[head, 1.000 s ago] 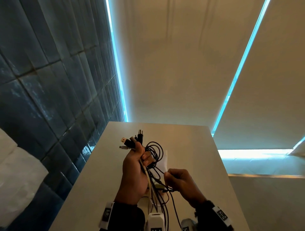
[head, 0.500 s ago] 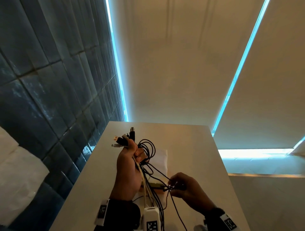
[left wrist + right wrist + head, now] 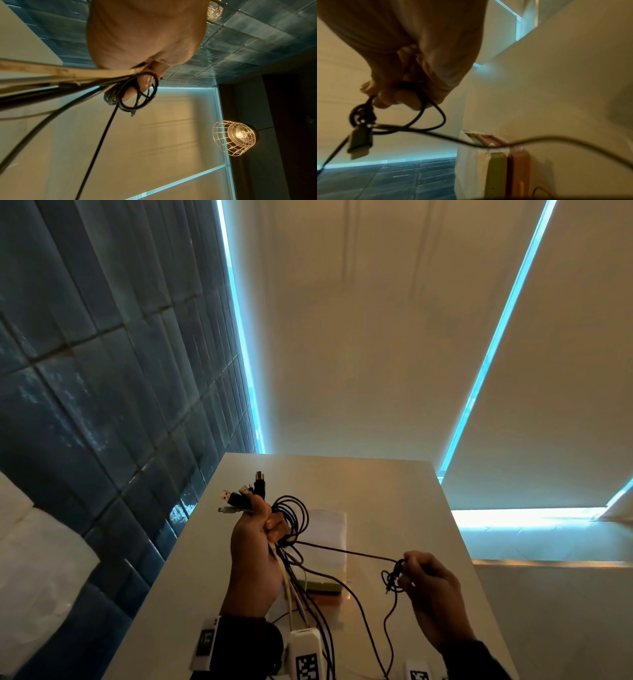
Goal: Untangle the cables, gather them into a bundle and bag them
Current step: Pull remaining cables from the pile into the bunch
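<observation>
Cables (image 3: 291,518): left hand (image 3: 253,556) fist-clamps bundle as anchor; right hand (image 3: 431,594), at four o'clock, pinches one black strand (image 3: 346,550) taut for separating.

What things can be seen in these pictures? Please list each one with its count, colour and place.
cables: several, mostly black and some pale, gripped as a bunch with plugs sticking up.
black cable: one, stretched from the bunch to the right hand, its knotted end at the fingers.
table: one, pale, under both hands.
white packet: one, flat on the table behind the cables.
tiled wall: one, dark blue, at the left.
cage lamp: one, lit, seen from the left wrist.
left hand: grips the cables.
right hand: pinches the black cable.
</observation>
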Available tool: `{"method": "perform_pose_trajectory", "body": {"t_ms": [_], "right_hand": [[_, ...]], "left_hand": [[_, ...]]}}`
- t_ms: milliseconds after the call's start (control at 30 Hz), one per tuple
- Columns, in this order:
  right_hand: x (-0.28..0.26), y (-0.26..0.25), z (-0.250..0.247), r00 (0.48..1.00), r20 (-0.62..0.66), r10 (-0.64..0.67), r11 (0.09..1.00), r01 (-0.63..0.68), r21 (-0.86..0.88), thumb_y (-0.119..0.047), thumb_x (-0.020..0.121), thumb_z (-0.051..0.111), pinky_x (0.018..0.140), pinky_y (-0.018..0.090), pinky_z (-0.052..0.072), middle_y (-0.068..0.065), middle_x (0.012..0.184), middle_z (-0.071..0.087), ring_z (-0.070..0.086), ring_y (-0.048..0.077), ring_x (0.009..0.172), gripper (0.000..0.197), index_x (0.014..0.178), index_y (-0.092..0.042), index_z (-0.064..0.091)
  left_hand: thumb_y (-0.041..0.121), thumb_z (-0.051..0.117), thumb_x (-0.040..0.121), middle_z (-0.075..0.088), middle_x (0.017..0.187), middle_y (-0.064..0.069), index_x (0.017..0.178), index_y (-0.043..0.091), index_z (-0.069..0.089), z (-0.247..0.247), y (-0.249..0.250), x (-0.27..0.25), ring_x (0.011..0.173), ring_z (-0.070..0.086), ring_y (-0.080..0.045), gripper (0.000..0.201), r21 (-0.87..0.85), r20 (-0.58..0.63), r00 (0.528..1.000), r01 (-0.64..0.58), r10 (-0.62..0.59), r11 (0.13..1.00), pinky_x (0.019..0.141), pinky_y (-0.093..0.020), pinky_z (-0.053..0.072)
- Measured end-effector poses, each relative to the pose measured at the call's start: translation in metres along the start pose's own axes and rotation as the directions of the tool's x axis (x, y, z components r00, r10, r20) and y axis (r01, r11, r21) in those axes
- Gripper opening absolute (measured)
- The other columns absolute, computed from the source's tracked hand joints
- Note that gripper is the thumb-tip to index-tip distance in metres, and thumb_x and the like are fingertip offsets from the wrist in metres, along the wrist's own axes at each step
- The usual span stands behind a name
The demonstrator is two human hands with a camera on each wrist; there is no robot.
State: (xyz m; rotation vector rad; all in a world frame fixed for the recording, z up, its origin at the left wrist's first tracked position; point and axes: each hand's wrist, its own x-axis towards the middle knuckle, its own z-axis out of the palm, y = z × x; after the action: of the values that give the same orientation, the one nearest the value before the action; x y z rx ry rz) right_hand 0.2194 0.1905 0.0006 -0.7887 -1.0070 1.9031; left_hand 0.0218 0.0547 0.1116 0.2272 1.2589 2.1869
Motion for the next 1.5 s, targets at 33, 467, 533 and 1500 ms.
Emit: {"method": "perform_pose_trajectory", "body": {"t_ms": [33, 467, 533, 1500], "right_hand": [[0.001, -0.001, 0.002, 1.0, -0.008, 0.021, 0.999, -0.02, 0.048, -0.003, 0.081, 0.057, 0.061, 0.027, 0.044, 0.009, 0.076, 0.057, 0.051, 0.017, 0.065, 0.007, 0.085, 0.001, 0.061], [0.014, 0.013, 0.007, 0.932, 0.353, 0.079, 0.324, 0.311, -0.893, -0.018, 0.08, 0.071, 0.07, 0.025, 0.054, -0.004, 0.074, 0.067, 0.063, 0.007, 0.071, 0.011, 0.075, -0.027, 0.069], [0.017, 0.02, 0.004, 0.926, 0.367, 0.091, 0.229, 0.34, -0.912, -0.018, 0.08, 0.069, 0.07, 0.022, 0.052, -0.008, 0.075, 0.064, 0.06, 0.005, 0.072, 0.019, 0.07, -0.034, 0.065], [0.019, -0.024, 0.067, 0.868, 0.471, 0.155, 0.853, 0.123, -0.507, -0.026, 0.09, 0.061, 0.05, 0.025, 0.032, 0.005, 0.056, 0.045, 0.038, 0.015, 0.051, 0.027, 0.078, -0.004, 0.071]], "left_hand": [[0.039, 0.043, 0.096, 0.029, 0.054, 0.008, 0.066, 0.019, 0.034, 0.0, 0.0, 0.0, 0.047, 0.024, -0.007, 0.038, 0.004, 0.001, 1.0, 0.0, 0.0, 1.0, 0.059, -0.03, 0.025], [0.039, 0.042, 0.098, 0.029, 0.052, 0.008, 0.064, 0.018, 0.033, 0.007, 0.004, -0.001, 0.047, 0.027, -0.007, 0.041, 0.028, 0.02, 1.0, 0.001, -0.002, 1.0, 0.059, -0.029, 0.026], [0.039, 0.041, 0.097, 0.029, 0.053, 0.008, 0.064, 0.018, 0.034, 0.009, 0.004, -0.002, 0.047, 0.027, -0.007, 0.04, 0.033, 0.023, 1.0, 0.003, -0.004, 0.999, 0.06, -0.029, 0.027], [0.036, 0.041, 0.098, 0.029, 0.053, 0.007, 0.064, 0.017, 0.032, 0.02, 0.001, 0.002, 0.045, 0.026, -0.006, 0.04, 0.052, 0.11, 0.992, 0.062, -0.068, 0.997, 0.055, -0.028, 0.024]]}}
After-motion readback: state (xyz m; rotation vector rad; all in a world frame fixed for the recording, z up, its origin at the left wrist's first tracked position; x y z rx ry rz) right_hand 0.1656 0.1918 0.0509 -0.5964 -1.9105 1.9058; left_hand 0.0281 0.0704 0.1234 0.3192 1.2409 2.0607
